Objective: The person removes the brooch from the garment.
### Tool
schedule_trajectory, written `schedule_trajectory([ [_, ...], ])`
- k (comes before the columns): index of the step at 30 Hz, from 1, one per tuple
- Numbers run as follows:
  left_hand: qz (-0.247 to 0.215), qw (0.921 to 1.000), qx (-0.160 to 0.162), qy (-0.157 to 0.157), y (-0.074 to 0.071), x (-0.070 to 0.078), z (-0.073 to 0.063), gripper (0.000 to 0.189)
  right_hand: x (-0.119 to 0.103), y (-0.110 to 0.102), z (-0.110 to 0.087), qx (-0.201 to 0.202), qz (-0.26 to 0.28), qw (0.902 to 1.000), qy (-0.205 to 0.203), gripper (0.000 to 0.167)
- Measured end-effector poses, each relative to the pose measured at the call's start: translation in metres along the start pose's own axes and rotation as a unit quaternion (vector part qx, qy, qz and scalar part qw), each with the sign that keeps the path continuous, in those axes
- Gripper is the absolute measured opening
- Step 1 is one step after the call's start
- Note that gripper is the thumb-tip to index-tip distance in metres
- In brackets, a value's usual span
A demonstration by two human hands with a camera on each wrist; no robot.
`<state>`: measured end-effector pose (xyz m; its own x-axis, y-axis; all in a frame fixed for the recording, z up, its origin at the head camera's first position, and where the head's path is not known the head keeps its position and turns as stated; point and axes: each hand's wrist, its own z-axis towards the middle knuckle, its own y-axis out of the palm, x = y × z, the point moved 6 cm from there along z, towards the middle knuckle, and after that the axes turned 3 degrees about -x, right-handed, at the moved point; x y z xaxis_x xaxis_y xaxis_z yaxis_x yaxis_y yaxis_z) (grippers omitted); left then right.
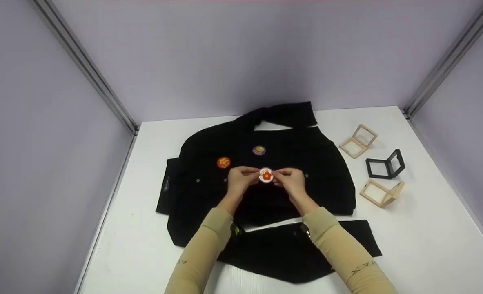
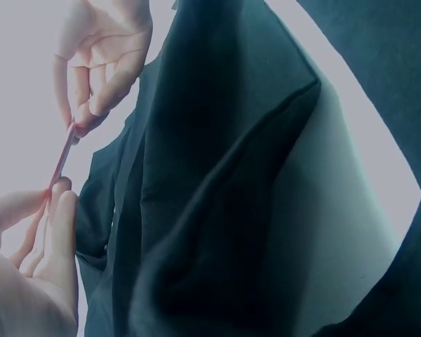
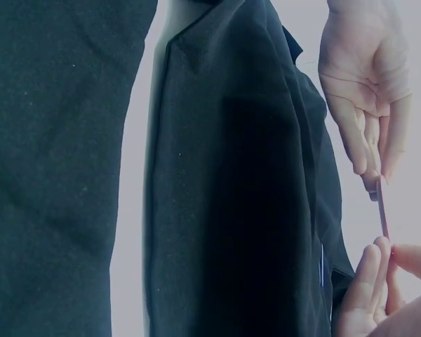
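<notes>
A round white badge (image 1: 266, 175) with a red-orange flower is held up over a black jacket (image 1: 327, 175) laid flat. My left hand (image 1: 240, 179) pinches its left edge between thumb and fingers. At the opposite edge, my right hand (image 1: 291, 181) pinches it the same way. Both wrist views show the badge (image 2: 63, 158) edge-on as a thin disc, spanning the gap between the two hands. On the jacket lie an orange-red round badge (image 1: 223, 162) with a star, left of the hands, and a purple round badge (image 1: 259, 150) with a yellow middle, just beyond them.
Three small hinged frames stand unfolded on the right of the white table (image 1: 429, 228): a light wooden one (image 1: 353, 148) at the back, a black one (image 1: 379, 176), and another wooden one (image 1: 374, 192) nearest. One jacket sleeve (image 1: 290, 261) stretches beneath my forearms. Pale walls enclose the table.
</notes>
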<state>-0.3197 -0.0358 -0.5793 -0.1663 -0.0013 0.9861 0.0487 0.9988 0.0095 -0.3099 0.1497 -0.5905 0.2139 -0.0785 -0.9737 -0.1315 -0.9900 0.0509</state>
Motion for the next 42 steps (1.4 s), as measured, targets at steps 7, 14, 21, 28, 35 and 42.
schedule_trajectory([
  [7, 0.01, 0.9999, -0.005, 0.0, 0.005, 0.002, 0.004, 0.016, -0.001, -0.005, 0.002, -0.001, 0.013, 0.9999, 0.008, 0.017],
  [14, 0.023, 0.9996, -0.011, 0.01, 0.009, 0.008, 0.007, 0.016, -0.005, -0.008, 0.005, 0.001, 0.024, 0.9996, 0.016, 0.016],
  [21, 0.037, 0.999, -0.023, 0.01, 0.015, 0.012, 0.01, 0.016, -0.01, -0.013, 0.005, 0.003, 0.048, 0.9985, 0.025, 0.01],
  [28, 0.056, 0.9977, -0.03, 0.021, 0.023, 0.02, 0.014, 0.019, -0.012, -0.018, 0.01, -0.001, 0.06, 0.9978, 0.028, 0.006],
  [35, 0.086, 0.9956, -0.026, 0.026, 0.03, 0.028, 0.019, 0.016, -0.016, -0.024, 0.013, 0.005, 0.064, 0.9973, 0.036, 0.007],
  [42, 0.113, 0.9919, -0.043, 0.04, 0.039, 0.036, 0.025, 0.014, -0.019, -0.032, 0.015, 0.016, 0.074, 0.996, 0.048, 0.006],
])
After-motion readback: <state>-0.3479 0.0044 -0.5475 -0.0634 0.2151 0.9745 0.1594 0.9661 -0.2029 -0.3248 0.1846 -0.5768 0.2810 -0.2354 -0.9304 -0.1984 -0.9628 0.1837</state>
